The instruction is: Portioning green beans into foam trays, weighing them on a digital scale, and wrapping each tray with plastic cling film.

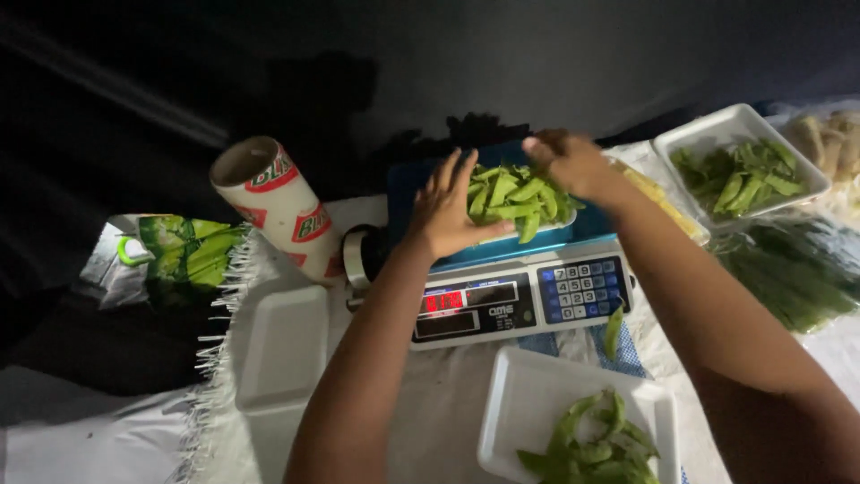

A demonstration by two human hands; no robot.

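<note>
A digital scale (520, 300) with a blue platform stands in the middle, its red display lit. On the platform lies a heap of green pea pods (511, 197) in a white tray. My left hand (445, 211) rests with spread fingers on the left side of the heap. My right hand (569, 161) reaches over the heap's far right side, fingers bent down onto the pods; whether it grips any is unclear. One loose pod (613, 330) lies by the scale's keypad.
A white foam tray (573, 417) with several pods sits in front of the scale; an empty one (282, 345) lies to the left. Another tray of pods (739, 161) is at the far right, above bundled greens (793, 278). A printed roll (273, 202) and a green bag (184, 255) stand left.
</note>
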